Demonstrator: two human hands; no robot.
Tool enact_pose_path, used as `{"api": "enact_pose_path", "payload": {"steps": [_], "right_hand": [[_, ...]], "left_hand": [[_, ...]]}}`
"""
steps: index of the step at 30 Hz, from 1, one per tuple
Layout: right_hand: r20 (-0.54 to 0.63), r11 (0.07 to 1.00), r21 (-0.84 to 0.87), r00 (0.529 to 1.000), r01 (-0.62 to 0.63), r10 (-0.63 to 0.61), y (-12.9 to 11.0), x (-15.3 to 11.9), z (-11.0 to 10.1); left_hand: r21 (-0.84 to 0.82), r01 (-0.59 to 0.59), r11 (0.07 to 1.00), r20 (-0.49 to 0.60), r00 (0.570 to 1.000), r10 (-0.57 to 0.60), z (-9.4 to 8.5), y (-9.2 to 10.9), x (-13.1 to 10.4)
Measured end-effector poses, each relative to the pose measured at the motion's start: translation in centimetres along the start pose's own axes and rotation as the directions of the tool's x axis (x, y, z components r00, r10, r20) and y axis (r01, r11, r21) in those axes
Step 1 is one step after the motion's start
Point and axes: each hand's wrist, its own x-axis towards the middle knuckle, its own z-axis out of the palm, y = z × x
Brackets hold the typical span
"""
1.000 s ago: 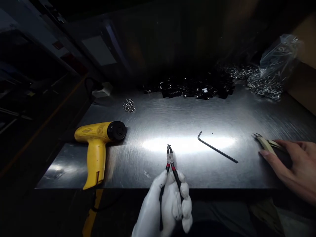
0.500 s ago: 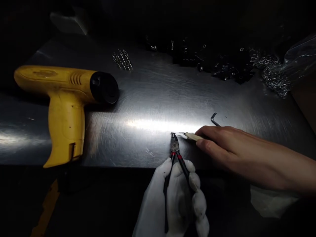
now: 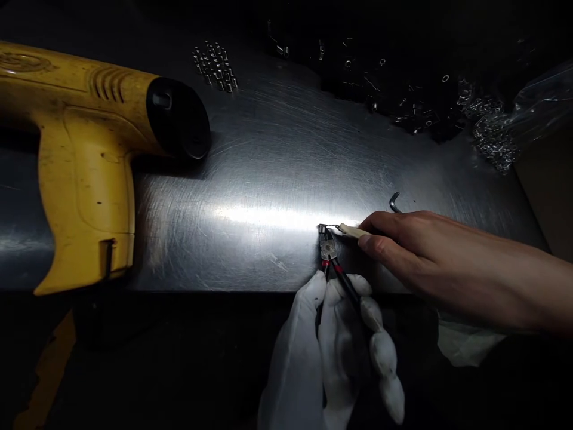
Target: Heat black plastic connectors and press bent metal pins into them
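My left hand (image 3: 308,334), in a white glove, is wrapped round the black-and-red handles of a pair of pliers (image 3: 329,249). A small shiny metal piece (image 3: 323,229) sits at the tip of their jaws. My right hand (image 3: 430,257) is bare and pinches a slim, pale-handled tool (image 3: 351,231) with a thin metal tip. That tip points left and meets or nearly meets the metal piece; actual contact is too small to tell. Just beyond my right hand lies a dark hex key (image 3: 394,202), its long part hidden by the hand.
A yellow heat gun (image 3: 89,131) lies at left on the scratched metal table (image 3: 259,161). Small metal pins (image 3: 215,67) are grouped at the back. Loose metal bits (image 3: 414,113) and a heap of small parts (image 3: 495,140) by a clear plastic bag (image 3: 544,104) lie at right.
The pale-handled tool's tip has come closer to the metal piece in the pliers. The camera view has shifted, so the heat gun appears larger and further left. Both hands keep their holds.
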Motion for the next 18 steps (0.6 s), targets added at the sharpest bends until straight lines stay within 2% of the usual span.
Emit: {"api": "enact_pose_path", "payload": {"steps": [3,6,11,13,15,18], "right_hand": [[0.108,0.997,-0.011,0.991,-0.080,0.081,-1.1,0.1,-0.7],[0.155,0.994,-0.023,0.982,-0.106,0.109,-1.6,0.2,-1.1],[0.158,0.990,-0.040,0.977,-0.138,0.143,-1.9,0.1,-1.3],[0.162,0.990,-0.039,0.976,-0.139,0.143,-2.0,0.0,-1.3],[0.179,0.991,-0.040,0.975,-0.130,0.135,-2.0,-0.1,-1.4],[0.190,0.990,-0.046,0.972,-0.134,0.140,-1.9,0.0,-1.4]], "left_hand": [[0.053,-0.013,0.999,-0.029,0.999,0.014,0.3,0.0,-0.2],[0.024,-0.037,0.999,-0.020,0.999,0.038,0.3,-0.1,-0.5],[-0.038,-0.016,0.999,0.112,0.993,0.020,-0.4,0.5,-0.5],[-0.045,-0.015,0.999,0.129,0.991,0.021,-0.4,0.7,-0.4],[-0.046,-0.032,0.998,0.083,0.996,0.035,-0.1,0.6,-0.5],[-0.012,-0.039,0.999,-0.045,0.998,0.038,0.6,0.1,-0.7]]}}
